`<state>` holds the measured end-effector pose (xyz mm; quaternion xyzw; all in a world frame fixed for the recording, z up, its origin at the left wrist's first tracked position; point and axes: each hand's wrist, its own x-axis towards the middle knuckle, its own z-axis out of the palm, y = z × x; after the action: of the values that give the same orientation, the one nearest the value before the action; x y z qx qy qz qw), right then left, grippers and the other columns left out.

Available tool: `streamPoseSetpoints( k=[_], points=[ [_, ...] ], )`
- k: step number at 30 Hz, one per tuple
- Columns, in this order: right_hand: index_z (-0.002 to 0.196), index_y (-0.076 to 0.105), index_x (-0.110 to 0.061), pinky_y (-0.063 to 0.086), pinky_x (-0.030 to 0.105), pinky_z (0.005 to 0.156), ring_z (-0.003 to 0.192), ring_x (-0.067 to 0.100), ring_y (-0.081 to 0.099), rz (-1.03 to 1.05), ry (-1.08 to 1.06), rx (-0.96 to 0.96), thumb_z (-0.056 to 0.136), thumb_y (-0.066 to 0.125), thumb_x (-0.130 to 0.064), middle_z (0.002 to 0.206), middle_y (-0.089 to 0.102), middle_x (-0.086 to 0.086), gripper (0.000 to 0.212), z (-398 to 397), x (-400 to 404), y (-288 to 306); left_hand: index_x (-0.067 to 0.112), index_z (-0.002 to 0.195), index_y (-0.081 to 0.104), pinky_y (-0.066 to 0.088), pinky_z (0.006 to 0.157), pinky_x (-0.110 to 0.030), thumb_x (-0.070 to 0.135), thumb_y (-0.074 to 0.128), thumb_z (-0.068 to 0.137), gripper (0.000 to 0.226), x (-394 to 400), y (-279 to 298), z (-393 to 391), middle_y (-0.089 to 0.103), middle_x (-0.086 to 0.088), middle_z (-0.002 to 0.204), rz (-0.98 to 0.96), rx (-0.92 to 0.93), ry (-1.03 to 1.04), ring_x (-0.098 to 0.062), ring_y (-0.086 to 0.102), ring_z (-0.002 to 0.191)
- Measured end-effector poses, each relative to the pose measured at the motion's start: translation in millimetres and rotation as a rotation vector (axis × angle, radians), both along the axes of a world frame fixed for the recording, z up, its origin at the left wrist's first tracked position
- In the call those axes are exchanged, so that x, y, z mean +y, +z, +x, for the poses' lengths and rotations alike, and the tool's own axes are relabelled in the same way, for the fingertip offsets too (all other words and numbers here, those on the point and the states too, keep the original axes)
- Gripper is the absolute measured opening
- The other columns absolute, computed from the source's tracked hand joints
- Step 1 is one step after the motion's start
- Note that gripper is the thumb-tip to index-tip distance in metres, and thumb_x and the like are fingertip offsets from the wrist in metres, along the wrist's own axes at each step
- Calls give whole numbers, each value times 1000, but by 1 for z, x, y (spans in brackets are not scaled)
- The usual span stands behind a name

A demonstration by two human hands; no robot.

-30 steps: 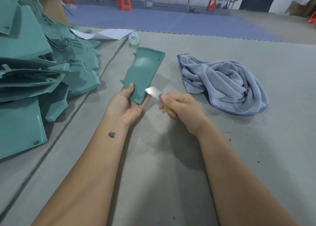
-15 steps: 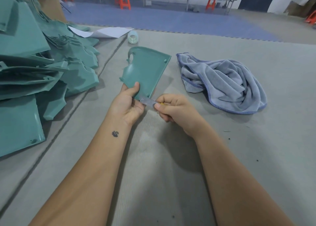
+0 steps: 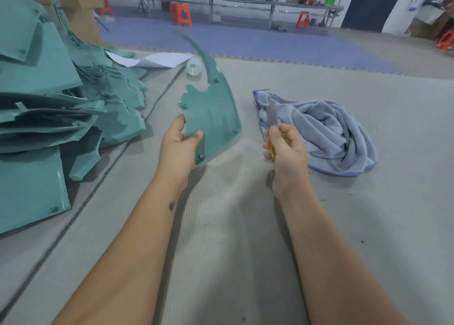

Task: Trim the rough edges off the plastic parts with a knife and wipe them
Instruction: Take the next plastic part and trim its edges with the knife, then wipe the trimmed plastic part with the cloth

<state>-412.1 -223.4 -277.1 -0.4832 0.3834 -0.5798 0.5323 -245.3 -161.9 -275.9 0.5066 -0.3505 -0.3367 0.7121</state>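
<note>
The grey ribbed mat (image 3: 221, 226) covered the surface out to its far edge, where a blue floor (image 3: 245, 41) began; open mat lay nearest the camera, between and around the two forearms. The landmark was the crumpled pale blue towel (image 3: 331, 132).

Left of the towel, the left hand (image 3: 178, 145) gripped the teal curved plastic part (image 3: 213, 113) at its near end, thumb on the upper face, fingers curled behind. The part was held up off the mat and clear of the towel. Its long axis ran away from the person, near end broad with small screw holes, far end tapering to a narrow blurred tip that leaned left.

Just at the towel's left edge, the right hand (image 3: 286, 147) was closed around the yellow-handled knife (image 3: 272, 128); the grey blade stood upright, pointing away, in front of the towel. Knife and part were apart, with bare mat showing between them.

Far left of the towel, a tall heap of teal plastic parts (image 3: 61, 103) closed off that side. Beyond the towel to the left lay a clear tape roll (image 3: 194, 66) and a white paper sheet (image 3: 152, 60). Further off stood orange stools (image 3: 180, 13) and long metal benches (image 3: 245, 1).
</note>
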Motion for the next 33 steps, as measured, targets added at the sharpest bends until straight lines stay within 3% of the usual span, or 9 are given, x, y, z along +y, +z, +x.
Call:
streamPoseSetpoints(
  k=[5,7,11,14,18,22,27,30,33],
  points=[
    [80,55,-21,38,21,48,49,7,46,48,-68,-25,100,50,-18,60,57,-7,21,-12,-3,3,36,131,57,42,91,-36,3,47,82,60,8,-7,5,63,-4,120,383,-1286,300,-28,54,107],
    [86,54,-21,41,26,51,50,9,47,85,-168,160,100,49,-18,60,59,-4,15,-15,-4,-1,46,132,52,32,93,-39,23,47,86,51,12,-7,0,54,-3,131,644,-1476,225,-29,43,116],
    [99,50,-17,41,35,67,78,25,53,14,-244,639,96,48,-20,87,63,6,5,-19,0,-6,41,117,63,38,82,-38,71,30,82,56,13,0,-8,56,-6,120,788,-1386,164,-31,43,113],
    [85,54,-12,32,35,62,78,27,49,-127,-260,961,92,48,-16,80,58,3,10,-16,7,-4,32,105,70,37,66,-30,63,40,82,49,12,8,-2,67,-3,103,715,-1263,315,-29,58,98],
    [83,66,-9,41,35,78,91,31,54,-262,-275,1299,95,45,-23,85,65,8,29,-13,10,-5,27,127,55,39,90,-41,61,56,79,59,12,-1,12,53,-9,125,745,-1360,297,-33,43,114],
    [93,73,-17,29,36,87,106,28,45,-292,-305,1345,98,44,-36,105,59,3,36,-11,8,-3,20,118,59,38,83,-41,81,40,75,77,8,-8,8,51,-5,117,823,-1391,201,-29,43,110],
    [112,66,-6,34,37,79,101,36,51,-365,-687,1018,85,59,-12,111,56,18,28,-30,-1,7,14,102,63,43,78,-39,73,58,72,66,0,-4,2,50,-4,103,824,-1253,196,-30,48,103],
    [127,51,-8,37,41,87,111,37,47,-52,-540,1217,86,61,-23,122,49,18,45,-44,-6,4,17,99,65,41,79,-38,70,59,74,59,0,-3,3,53,-5,101,842,-1285,223,-30,49,102],
    [115,57,-8,34,38,84,110,36,48,-16,-479,1413,91,54,-23,115,54,15,29,-50,-6,-3,15,121,57,41,86,-40,72,55,75,73,4,-2,0,53,-9,118,805,-1281,243,-32,47,111]
  ],
)
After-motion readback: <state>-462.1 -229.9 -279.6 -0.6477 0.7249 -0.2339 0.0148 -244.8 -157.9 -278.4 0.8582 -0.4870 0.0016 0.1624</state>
